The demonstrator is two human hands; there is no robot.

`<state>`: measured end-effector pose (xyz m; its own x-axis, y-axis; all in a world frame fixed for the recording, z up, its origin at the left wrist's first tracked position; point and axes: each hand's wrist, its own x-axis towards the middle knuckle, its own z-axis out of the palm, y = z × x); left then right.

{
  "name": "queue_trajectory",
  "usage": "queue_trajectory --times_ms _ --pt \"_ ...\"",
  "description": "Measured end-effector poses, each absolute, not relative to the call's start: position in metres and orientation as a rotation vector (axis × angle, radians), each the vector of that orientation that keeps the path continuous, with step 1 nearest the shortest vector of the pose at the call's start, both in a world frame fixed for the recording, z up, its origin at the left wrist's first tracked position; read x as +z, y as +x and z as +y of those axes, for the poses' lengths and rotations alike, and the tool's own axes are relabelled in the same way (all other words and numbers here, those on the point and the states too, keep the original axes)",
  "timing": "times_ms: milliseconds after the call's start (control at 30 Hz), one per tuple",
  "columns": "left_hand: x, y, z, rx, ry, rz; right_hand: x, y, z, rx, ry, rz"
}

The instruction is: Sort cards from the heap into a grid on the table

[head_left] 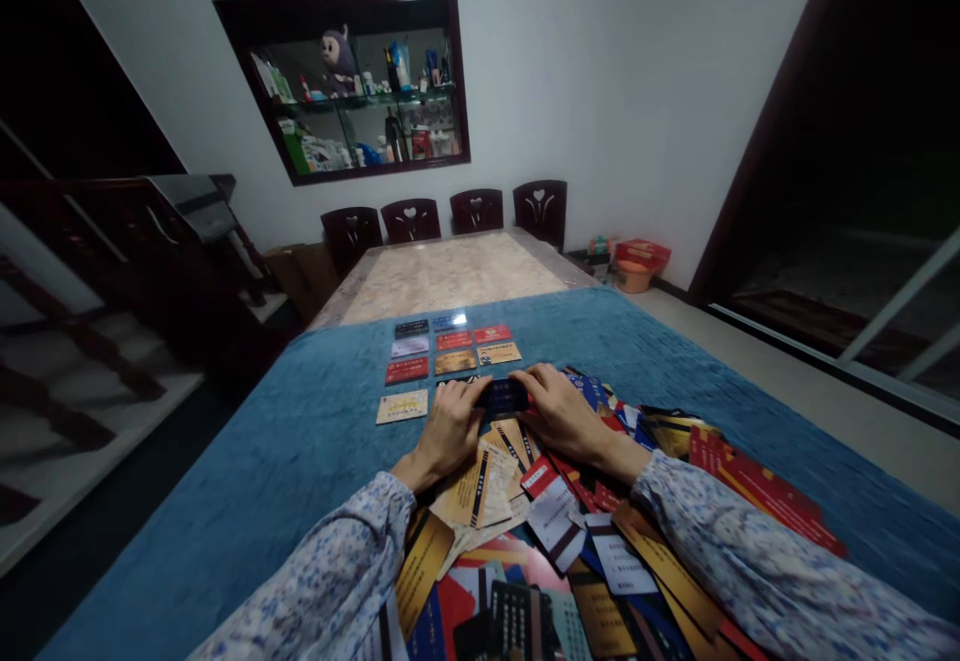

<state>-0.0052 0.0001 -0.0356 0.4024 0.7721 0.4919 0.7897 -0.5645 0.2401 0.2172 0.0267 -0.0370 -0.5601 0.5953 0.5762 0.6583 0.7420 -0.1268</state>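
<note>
My left hand (452, 421) and my right hand (556, 409) both pinch a dark blue card (502, 397) by its two short ends, just above the blue cloth (300, 441). A big loose pile of cards (600, 541) in red, gold, blue and white lies under and around my wrists. Beyond the held card, several cards (442, 351) lie flat in neat rows on the cloth, red, gold, white and dark ones. One pale card (402, 406) lies alone at the left end of the nearest row.
The cloth covers the near part of a long table whose marble top (450, 276) shows beyond it. Several dark wooden chairs (442, 216) stand at the far end. A stair rail (112, 241) is at left, a wall niche with shelves (352, 81) behind, a glass door (862, 291) at right.
</note>
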Motion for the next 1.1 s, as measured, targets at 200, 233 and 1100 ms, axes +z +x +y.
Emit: queue_trajectory --times_ms 200,233,1100 --pt "-0.03 -0.004 -0.002 -0.869 -2.609 -1.388 -0.033 0.218 0.026 -0.248 -0.963 -2.339" --pt "-0.029 -0.005 -0.002 -0.856 -2.61 -1.373 -0.032 0.219 0.026 -0.269 -0.965 -2.339" --pt "0.003 -0.009 0.01 -0.731 -2.407 -1.371 0.008 0.214 0.049 -0.482 -0.966 -2.457"
